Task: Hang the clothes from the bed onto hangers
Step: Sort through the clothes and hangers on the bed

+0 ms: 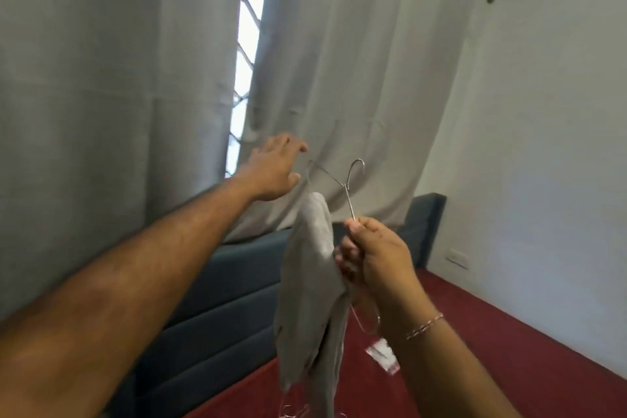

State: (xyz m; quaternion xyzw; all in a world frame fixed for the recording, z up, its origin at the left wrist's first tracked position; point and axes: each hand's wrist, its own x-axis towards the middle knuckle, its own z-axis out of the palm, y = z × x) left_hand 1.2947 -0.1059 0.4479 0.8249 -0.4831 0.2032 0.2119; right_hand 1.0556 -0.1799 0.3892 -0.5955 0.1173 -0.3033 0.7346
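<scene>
Right hand [369, 251] pinches the wire hanger [349, 193] by its lower stem, hook up. A grey garment [312, 299] hangs off the hanger, bunched, held up in the air over the red bed [509, 332]; its lower end is cut off at the frame bottom, so what kind of clothing it is can't be told. Part of the hanger wire is hidden behind the cloth and the hand. Left hand [271, 170] is stretched out, fingers loose, gripping nothing, close to the hanger's far arm; contact unclear, blurred. A small white tag [381, 355] dangles below the right wrist, smeared. Blue headboard [210, 299] and grey curtain [339, 61] behind.
</scene>
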